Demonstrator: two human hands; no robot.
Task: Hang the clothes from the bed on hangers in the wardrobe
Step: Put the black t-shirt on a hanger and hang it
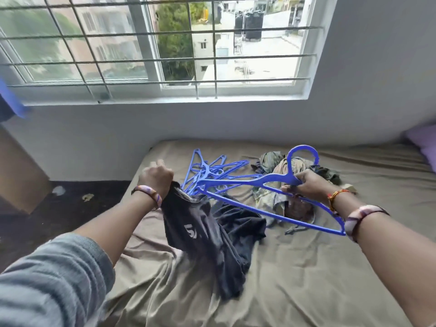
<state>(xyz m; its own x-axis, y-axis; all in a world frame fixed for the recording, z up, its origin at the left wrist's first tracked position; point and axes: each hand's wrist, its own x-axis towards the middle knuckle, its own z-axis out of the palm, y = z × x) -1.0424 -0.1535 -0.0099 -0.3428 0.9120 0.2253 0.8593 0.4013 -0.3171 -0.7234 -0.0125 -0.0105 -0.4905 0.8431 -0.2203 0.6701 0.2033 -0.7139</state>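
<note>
My left hand (155, 177) grips the top of a black T-shirt (207, 241) with a white logo and lifts it off the bed; its lower part still lies on the sheet. My right hand (306, 185) holds a blue plastic hanger (238, 182) by its neck, hook up, level above the bed, with one end close to the shirt's collar. Several more blue hangers (207, 167) lie in a pile on the bed behind. A heap of olive and patterned clothes (283, 204) sits under and beyond my right hand.
The bed (306, 279) has a wrinkled tan sheet and runs against the wall under a barred window (151, 50). A purple pillow (424, 147) lies at the far right. On the left are dark floor with scraps (59, 190) and a brown cabinet side (18, 175).
</note>
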